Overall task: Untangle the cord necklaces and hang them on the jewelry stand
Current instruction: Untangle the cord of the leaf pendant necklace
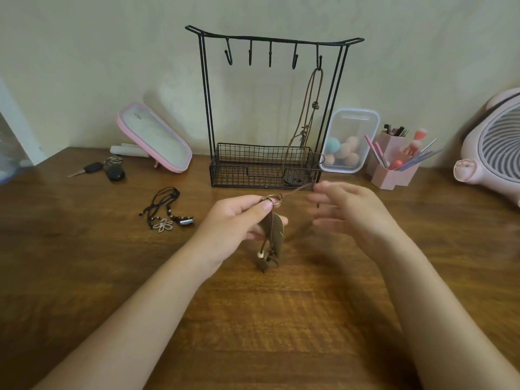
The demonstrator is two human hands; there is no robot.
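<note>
Warm brown wood makes up the surface (253, 319), which runs back to a plain cream wall (112, 52). One black wire jewelry stand (253, 175) sits at the wall. It has five hooks along its top bar and a mesh basket at its foot.

One brown cord necklace (316, 105) hangs from the stand's rightmost hook, and its lower end drops into the basket. The other four hooks are bare.

A second brown necklace is held in front of the stand. The left hand (239, 218) pinches its metal ring (274, 199) between thumb and forefinger, and the feather pendant (274, 232) dangles below. Its cord runs from the ring toward the right hand (349, 212). That hand is blurred with its fingers loosely spread, and I cannot tell whether they hold the cord.

One tangle of black cords (166, 209) lies on the surface to the front left of the stand. Two pendants show in it, one of them a flower.

Left of the stand are one pink-rimmed mirror (156, 136) and one bunch of keys (104, 168). Right of the stand are one clear box (349, 142) of sponges, one pink organizer (391, 173) of brushes, and one pink fan (495, 142).
</note>
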